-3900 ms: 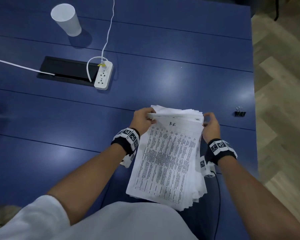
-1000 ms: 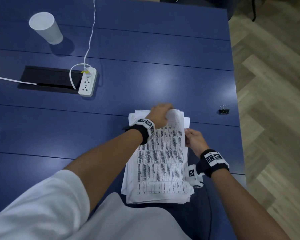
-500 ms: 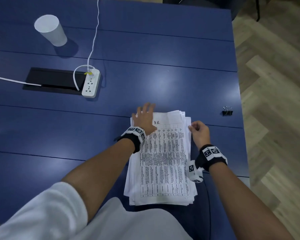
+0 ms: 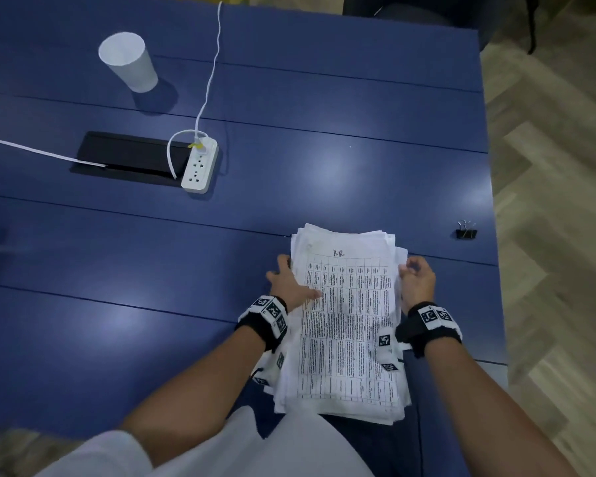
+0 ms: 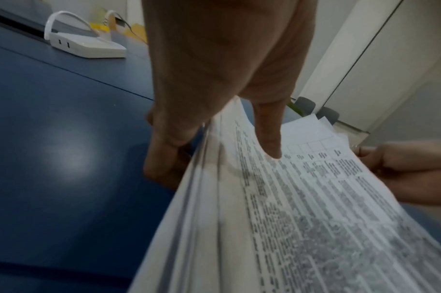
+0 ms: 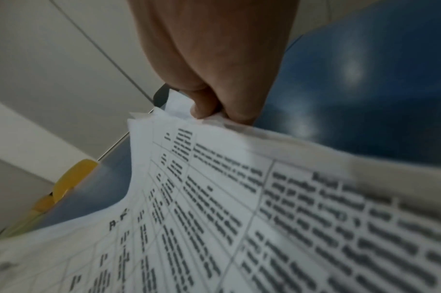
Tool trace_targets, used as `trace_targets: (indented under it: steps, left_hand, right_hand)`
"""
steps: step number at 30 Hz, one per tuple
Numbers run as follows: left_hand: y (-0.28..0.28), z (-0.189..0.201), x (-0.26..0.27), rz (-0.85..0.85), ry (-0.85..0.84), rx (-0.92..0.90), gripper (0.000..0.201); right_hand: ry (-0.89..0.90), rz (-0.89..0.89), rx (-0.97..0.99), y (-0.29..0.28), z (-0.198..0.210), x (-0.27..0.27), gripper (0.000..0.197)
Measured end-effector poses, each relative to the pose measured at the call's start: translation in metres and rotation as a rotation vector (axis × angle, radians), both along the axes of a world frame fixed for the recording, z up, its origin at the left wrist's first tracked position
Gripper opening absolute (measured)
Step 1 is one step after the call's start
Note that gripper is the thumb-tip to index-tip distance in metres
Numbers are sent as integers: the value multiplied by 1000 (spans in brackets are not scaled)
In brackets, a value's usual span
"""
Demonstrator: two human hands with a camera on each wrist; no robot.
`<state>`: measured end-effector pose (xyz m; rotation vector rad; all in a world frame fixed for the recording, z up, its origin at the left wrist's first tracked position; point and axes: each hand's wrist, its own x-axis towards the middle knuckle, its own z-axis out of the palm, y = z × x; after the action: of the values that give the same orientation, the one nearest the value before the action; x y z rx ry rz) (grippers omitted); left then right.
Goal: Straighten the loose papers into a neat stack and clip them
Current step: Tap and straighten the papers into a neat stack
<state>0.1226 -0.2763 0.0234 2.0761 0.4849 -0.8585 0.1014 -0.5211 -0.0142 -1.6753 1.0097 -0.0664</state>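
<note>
Papers (image 4: 346, 321) sit on the table's (image 4: 324, 149) near edge, still kinda uneven. Left hand (image 4: 289, 285) grips their left side, thumb (image 5: 268, 136) on top, and right hand (image 4: 417, 280) pinches the right edge. Clip (image 4: 466, 232) lies off right, untouched.

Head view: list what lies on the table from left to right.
Paper cup → black cable hatch → power strip → left hand → paper stack → right hand → binder clip.
</note>
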Motion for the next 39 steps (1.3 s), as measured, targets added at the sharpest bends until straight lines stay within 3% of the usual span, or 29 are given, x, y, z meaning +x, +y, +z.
trace_targets:
  steps: [3,5,8,10,12,16,20,22,24,28,31,33,37,39]
  left_hand:
    - [0,-1,-1,173,33,-146,88]
    - [4,-6,-2,276,154,-271,83]
    - [9,-16,-9,152,186,-307,55]
    - [14,-34,-15,122,124,-277,66]
    - [18,-33,-19,129,84,-328,66]
    - [22,-10,-26,95,64,-456,39]
    - [28,-10,-29,144,61,-521,39]
    - [38,-11,-29,200,54,-533,41]
    - [49,-14,-27,262,54,-531,42]
    - [59,-20,-28,284,29,-540,46]
    - [53,-18,-39,173,-8,-501,66]
    - [48,-18,-44,133,-52,-456,71]
    - [62,-4,-29,131,-175,-395,59]
    - [79,6,-16,143,-205,-374,51]
  right_hand:
    - [-25,-55,4,1,4,-6,13]
    - [-31,-40,-19,2,5,-9,15]
    - [-23,105,-89,4,12,-11,21]
    - [-8,157,-142,2,21,-11,13]
    - [-24,95,-180,-5,28,-12,10]
    - [-103,-76,-190,-16,32,-18,13]
    - [-155,-364,-131,-26,34,-23,10]
    - [-194,-417,-173,-37,42,-22,6]
    - [-137,-326,-127,-45,44,-24,8]
    - [281,191,93,-44,38,-41,62]
    - [449,372,93,-21,38,-53,80]
    - [434,309,15,-8,39,-57,65]
    - [322,172,-36,-30,41,-66,15]
    - [334,136,-102,-53,46,-72,25]
